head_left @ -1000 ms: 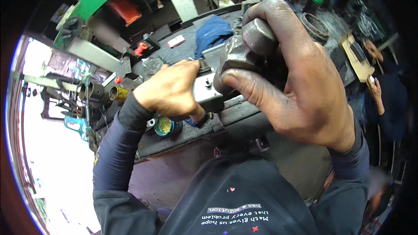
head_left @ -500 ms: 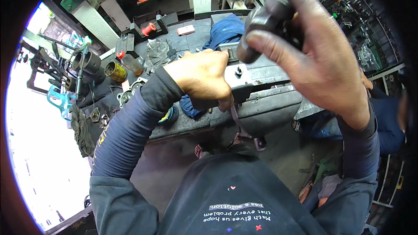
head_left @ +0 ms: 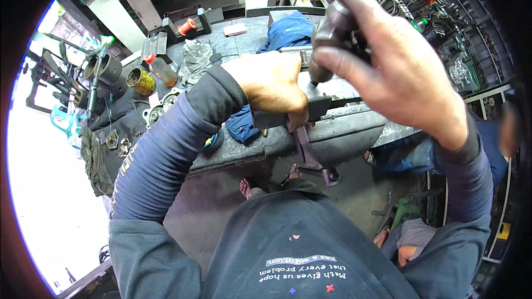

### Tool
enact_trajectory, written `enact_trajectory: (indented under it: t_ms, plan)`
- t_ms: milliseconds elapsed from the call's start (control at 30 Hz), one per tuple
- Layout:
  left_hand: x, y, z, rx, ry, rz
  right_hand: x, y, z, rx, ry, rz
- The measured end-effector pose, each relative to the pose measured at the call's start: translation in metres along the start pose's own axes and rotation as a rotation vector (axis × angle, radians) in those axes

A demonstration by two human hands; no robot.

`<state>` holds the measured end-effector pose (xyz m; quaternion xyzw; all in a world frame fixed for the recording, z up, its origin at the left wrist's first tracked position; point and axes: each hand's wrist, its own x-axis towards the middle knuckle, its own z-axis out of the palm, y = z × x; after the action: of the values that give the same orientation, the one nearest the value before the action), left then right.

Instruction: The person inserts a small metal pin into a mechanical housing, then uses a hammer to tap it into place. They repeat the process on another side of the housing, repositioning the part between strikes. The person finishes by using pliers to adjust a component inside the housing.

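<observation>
My right hand [head_left: 407, 77] is closed round a dark, rounded metal tool [head_left: 335, 25], held over the bench-mounted vise [head_left: 312, 155]. The tool's lower end overlaps a pale metal surface, where a small dark tip shows; whether they touch I cannot tell. My left hand [head_left: 274, 83] is wrapped over a dark metal plate [head_left: 318, 108] at the vise, its thumb hooked down the front edge. The other left fingertips are hidden behind the hand. Just beyond that hand, a short threaded piece [head_left: 303, 58] stands up.
Blue cloths [head_left: 288, 32] lie behind and beside the vise. On the bench's left are a grey rag [head_left: 195, 58], a red-capped bottle [head_left: 162, 72], a yellow can [head_left: 141, 81] and a gear-like metal part [head_left: 162, 108]. Another person [head_left: 407, 158] is low at the right, near tool racks.
The view has shifted slightly. My right hand and the tool have come down closer to the pale metal surface. My left hand keeps its grip on the plate.
</observation>
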<state>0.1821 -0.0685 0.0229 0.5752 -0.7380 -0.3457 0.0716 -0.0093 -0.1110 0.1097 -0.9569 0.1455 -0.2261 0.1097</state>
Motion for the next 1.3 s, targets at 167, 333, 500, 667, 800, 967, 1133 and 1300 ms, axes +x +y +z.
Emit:
enact_trajectory:
  t_ms: [167,333,500,667,800,967,1133,1300]
  plan:
    - [0.002,-0.003,-0.003,-0.003,-0.075,-0.009,0.004,-0.01,-0.012,-0.017,-0.092,0.087]
    - [0.003,-0.002,0.001,0.045,-0.004,0.008,0.014,-0.039,-0.019,-0.128,-0.215,0.227]
    - [0.006,-0.002,-0.002,0.07,-0.051,-0.046,0.021,-0.024,-0.027,0.151,-0.114,0.125]
    - [0.008,-0.008,0.003,0.064,0.085,0.067,0.001,0.011,-0.009,-0.168,-0.075,0.004]
    - [0.011,-0.015,0.007,-0.057,0.071,0.161,-0.006,0.011,-0.004,0.046,-0.096,0.086]
    - [0.01,-0.011,0.004,0.062,0.055,0.058,0.009,-0.002,-0.012,-0.163,-0.046,-0.141]
    - [0.007,0.0,-0.002,0.054,-0.115,-0.096,0.016,-0.008,-0.027,0.024,-0.367,0.193]
    - [0.008,0.0,-0.001,0.045,-0.067,-0.061,0.014,-0.012,-0.018,0.083,-0.235,0.136]
